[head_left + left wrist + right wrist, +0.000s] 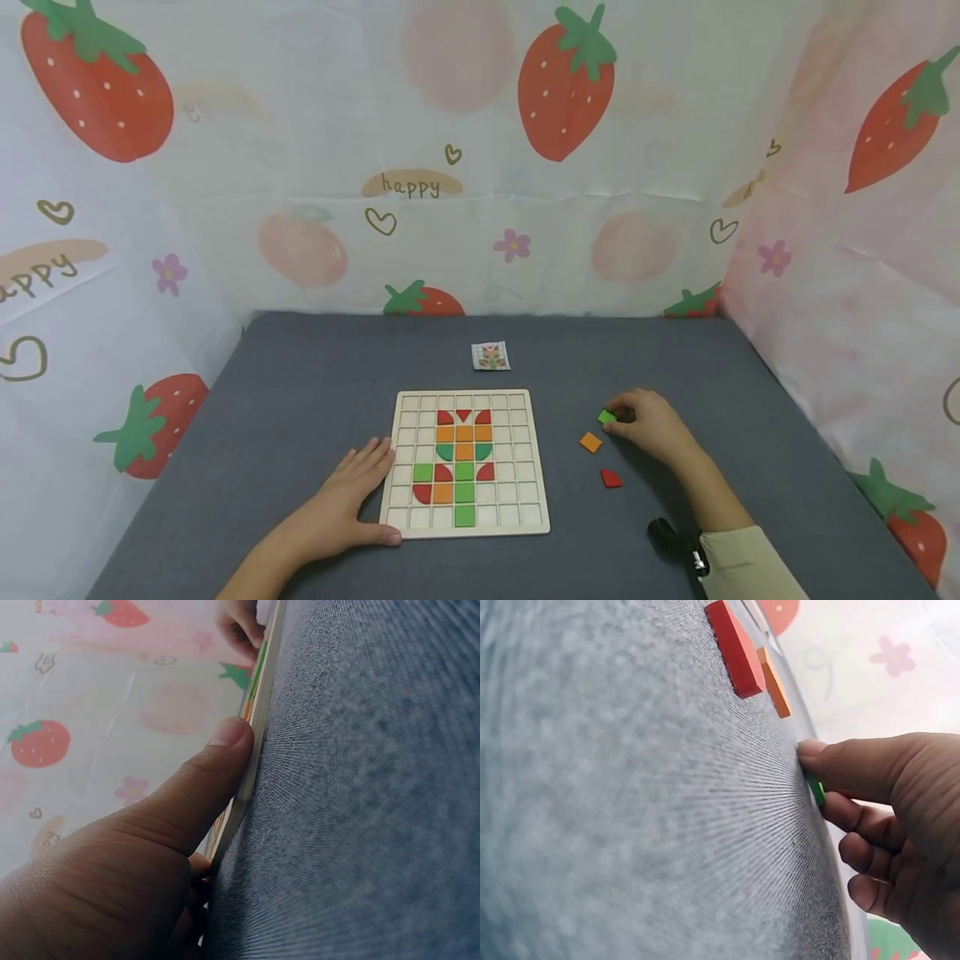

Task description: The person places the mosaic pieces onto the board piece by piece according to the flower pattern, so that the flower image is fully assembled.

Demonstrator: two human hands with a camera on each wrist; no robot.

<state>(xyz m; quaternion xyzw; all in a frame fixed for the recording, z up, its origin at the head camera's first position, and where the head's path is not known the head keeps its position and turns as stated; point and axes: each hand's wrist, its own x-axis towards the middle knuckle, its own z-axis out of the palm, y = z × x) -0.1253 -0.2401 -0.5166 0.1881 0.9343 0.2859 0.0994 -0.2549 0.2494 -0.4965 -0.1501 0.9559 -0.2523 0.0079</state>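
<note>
A wooden grid board (510, 517) lies on the grey cloth, with red, orange and green tiles set in a flower pattern. My left hand (341, 500) rests at the board's left side, fingers spread along its edge and thumb at the near corner; in the left wrist view the thumb (202, 772) touches the rim. To the right of the board, my right hand (652, 425) pinches a green square tile (607, 417) between thumb and forefinger, at the cloth. Near it lie an orange square tile (591, 442) and a red quarter-round tile (611, 478).
Behind the board lies a small picture card (491, 357) showing a flower pattern on a grid. A dark strap-like object (671, 542) sits at the right wrist. Strawberry-print cloth (480, 167) hangs round the back and sides of the table.
</note>
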